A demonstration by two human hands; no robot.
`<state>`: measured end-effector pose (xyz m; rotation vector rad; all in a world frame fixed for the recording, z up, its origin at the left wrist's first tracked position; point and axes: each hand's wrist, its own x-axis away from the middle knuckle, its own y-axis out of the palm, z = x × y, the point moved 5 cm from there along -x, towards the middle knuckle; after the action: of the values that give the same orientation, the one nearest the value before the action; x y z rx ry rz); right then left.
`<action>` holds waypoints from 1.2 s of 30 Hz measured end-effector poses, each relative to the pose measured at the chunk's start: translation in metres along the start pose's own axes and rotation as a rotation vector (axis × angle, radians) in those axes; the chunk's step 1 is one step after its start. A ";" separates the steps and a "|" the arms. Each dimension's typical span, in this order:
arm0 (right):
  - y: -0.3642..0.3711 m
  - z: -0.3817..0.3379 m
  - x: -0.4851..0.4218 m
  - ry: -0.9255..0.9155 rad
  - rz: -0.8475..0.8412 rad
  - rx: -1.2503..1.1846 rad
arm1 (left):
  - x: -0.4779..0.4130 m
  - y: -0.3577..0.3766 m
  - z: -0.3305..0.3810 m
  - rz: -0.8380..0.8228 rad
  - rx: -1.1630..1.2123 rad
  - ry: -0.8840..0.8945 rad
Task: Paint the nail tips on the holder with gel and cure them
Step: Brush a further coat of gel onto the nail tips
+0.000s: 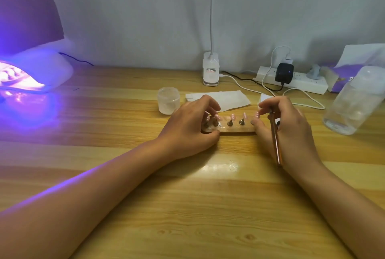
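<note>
– Holder (235, 131): where, which axis?
– Centre of pale wood tabletop (187, 206). Lit curing lamp (35, 71) is well apart, far left. Holder is a flat wooden bar, long axis left-right, between both hands.
– Grips?
– Left hand (187, 131), nearer the lamp, has fingers curled round the holder's left end. Right hand (289, 131) is at the right end, closed round a slim metallic brush (275, 144), bristles hidden. Glossy pink nail tips (232, 116) stand on small pegs. Guess: goes left next.
</note>
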<state>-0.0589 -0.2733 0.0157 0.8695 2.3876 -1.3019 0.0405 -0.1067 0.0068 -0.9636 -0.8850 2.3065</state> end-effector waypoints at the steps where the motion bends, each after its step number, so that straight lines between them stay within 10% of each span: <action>1: -0.001 0.000 -0.001 0.014 0.008 -0.025 | 0.000 0.000 0.000 -0.001 -0.002 -0.007; 9: -0.038 0.016 -0.011 0.036 0.065 0.028 | 0.001 0.001 -0.003 0.004 -0.049 -0.006; 17: -0.045 0.047 -0.018 0.248 -0.277 0.458 | 0.006 -0.045 -0.021 0.598 -0.321 -0.084; 24: -0.039 0.056 -0.016 0.181 -0.353 0.478 | 0.003 -0.040 -0.079 0.218 -0.203 -0.598; 31: -0.052 0.040 -0.024 0.021 -0.186 0.287 | 0.008 -0.061 -0.043 0.563 0.081 -0.279; 36: -0.042 0.001 -0.008 -0.193 -0.287 0.226 | 0.015 -0.032 0.018 0.388 -0.052 0.156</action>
<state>-0.0788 -0.2943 0.0469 0.4375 2.3034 -1.7051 0.0227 -0.0824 0.0329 -1.4231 -0.7488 2.4859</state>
